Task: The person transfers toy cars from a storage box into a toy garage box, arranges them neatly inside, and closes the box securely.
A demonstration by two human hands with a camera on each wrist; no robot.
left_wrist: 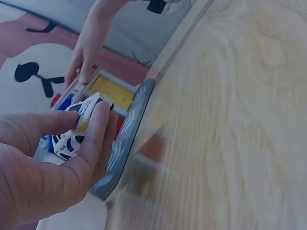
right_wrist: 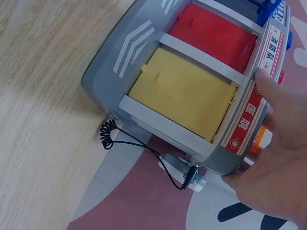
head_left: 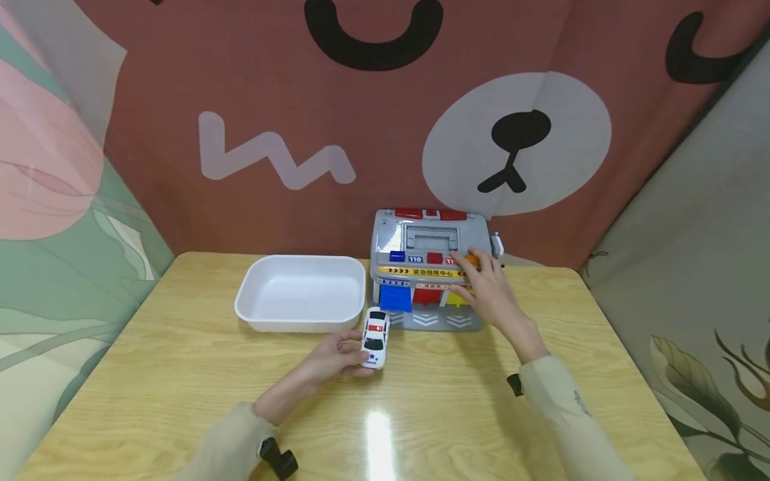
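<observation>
My left hand [head_left: 333, 354] pinches a white toy police car [head_left: 375, 337] with a red roof marking and blue stars, its rear end towards the garage. In the left wrist view the car [left_wrist: 79, 127] sits between thumb and fingers. The grey toy garage [head_left: 433, 321] stands behind it, with blue, red and yellow doors. Its blue door [head_left: 395, 298] is swung up, while the red door [right_wrist: 211, 38] and yellow door [right_wrist: 182, 93] lie shut. My right hand [head_left: 493, 290] grips the garage's front upper edge at the right, close to an orange button [right_wrist: 258, 139].
A white plastic tub [head_left: 301, 324] stands left of the garage on the wooden table [head_left: 180, 374]. A coiled black cord [right_wrist: 108, 134] hangs at the garage's right side beside a small grey-and-white piece [right_wrist: 180, 170]. A printed curtain [head_left: 271, 220] rises behind the table.
</observation>
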